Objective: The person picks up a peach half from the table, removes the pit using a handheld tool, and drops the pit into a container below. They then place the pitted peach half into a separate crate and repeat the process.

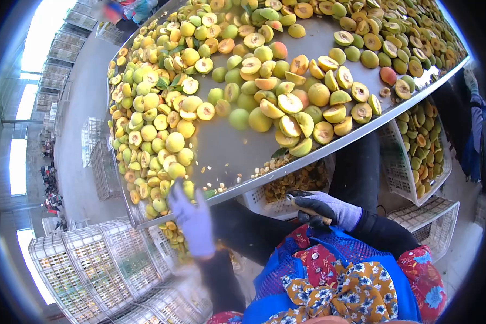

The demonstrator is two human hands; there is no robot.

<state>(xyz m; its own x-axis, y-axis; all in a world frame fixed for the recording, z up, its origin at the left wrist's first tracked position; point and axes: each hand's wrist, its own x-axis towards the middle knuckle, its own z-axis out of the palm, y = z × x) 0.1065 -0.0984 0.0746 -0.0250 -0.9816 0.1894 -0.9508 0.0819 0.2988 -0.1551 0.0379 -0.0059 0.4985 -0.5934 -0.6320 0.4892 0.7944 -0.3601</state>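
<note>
My left hand (193, 218), in a lavender glove with dark fingertips, is at the table's near left edge, blurred by motion. Its fingers look apart and I see nothing in them. Just beyond it lies a pile of yellow-green apricot-like fruit (151, 140), some whole, some halved. Above my lap, my right hand (335, 209), gloved in lavender and black, is closed around a small tool with a tan handle (321, 218); its working end is mostly hidden. Cut halves (290, 103) with brown centres lie in the middle of the metal table (221, 151).
Pale pits (264, 168) lie along the table's raised rim. Beneath it, a crate holds brownish scraps (297, 183); another at right holds fruit (420, 140). White plastic crates (97, 270) stand at lower left. Other people (137, 9) are at the far left corner and right edge.
</note>
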